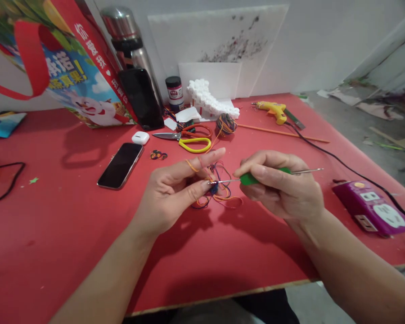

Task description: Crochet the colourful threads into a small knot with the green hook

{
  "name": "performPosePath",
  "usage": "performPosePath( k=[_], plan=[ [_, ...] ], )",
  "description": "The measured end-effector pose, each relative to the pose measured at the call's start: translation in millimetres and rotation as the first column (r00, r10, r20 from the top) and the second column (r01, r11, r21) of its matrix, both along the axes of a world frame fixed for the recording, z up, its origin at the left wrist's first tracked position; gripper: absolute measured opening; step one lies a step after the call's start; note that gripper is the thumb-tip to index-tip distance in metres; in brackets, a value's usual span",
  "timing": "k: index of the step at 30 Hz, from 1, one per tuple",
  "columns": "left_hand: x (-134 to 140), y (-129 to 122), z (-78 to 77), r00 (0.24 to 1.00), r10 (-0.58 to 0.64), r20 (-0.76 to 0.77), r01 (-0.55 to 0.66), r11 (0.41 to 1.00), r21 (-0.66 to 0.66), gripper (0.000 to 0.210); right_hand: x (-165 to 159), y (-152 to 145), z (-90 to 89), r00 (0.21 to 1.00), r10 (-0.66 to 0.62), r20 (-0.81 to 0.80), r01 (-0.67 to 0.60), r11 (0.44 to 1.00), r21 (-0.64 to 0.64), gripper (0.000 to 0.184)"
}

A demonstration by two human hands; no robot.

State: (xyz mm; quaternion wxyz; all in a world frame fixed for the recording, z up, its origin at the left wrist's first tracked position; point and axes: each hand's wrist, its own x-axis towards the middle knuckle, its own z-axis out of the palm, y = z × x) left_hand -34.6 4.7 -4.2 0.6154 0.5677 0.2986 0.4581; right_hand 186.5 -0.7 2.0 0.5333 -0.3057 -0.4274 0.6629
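Note:
My right hand (278, 180) grips a crochet hook (248, 179) by its green handle, the thin metal shaft pointing left. Between the thumb and fingers of my left hand (180, 186) is a small dark piece of crochet work (213, 187), and the hook's tip meets it there. Orange yarn loops round my left index finger, which is stretched out. Loose multicoloured yarn strands (227, 198) hang below the work. Behind my hands sits a ball of multicoloured yarn (226, 124), with a strand running from it toward my left hand.
Scissors (195, 144), a phone (120, 165), a white earbud case (141, 137) and a small crocheted piece (158, 155) lie to the left. At the back are a thermos (121, 27) and gift bag (84, 85). A glue gun (272, 110) and purple power strip (374, 209) are rightward.

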Motion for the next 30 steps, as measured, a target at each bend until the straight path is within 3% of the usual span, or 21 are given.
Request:
performPosePath(
  k=[5,11,16,22,30],
  plan=[
    [9.0,-2.5,-0.9,0.996,0.064,0.058,-0.061,0.997,-0.051,0.035,-1.8,-2.6,-5.1,1.0,0.008,0.017,-0.009,0.998,0.055,0.019],
    [18.2,-7.6,-2.5,0.979,0.133,0.155,-0.1,0.973,-0.206,0.026,-6.8,-7.2,-11.1,0.999,-0.039,0.019,0.036,0.99,0.139,0.021],
    [20.0,-9.1,1.9,0.97,0.189,0.156,-0.161,0.971,-0.176,0.025,-10.1,-5.2,-10.3,0.996,-0.033,-0.085,0.039,0.997,0.066,0.015],
    [22.0,-6.3,4.6,0.952,0.246,0.18,-0.218,0.963,-0.16,0.017,-10.5,-0.1,-12.7,0.995,0.013,-0.102,-0.013,1.0,0.003,0.018],
    [20.9,-5.6,6.4,0.958,0.23,0.173,-0.205,0.967,-0.148,0.037,-12.7,-1.0,-17.3,0.989,0.054,-0.14,-0.057,0.998,-0.015,0.016]
  ],
)
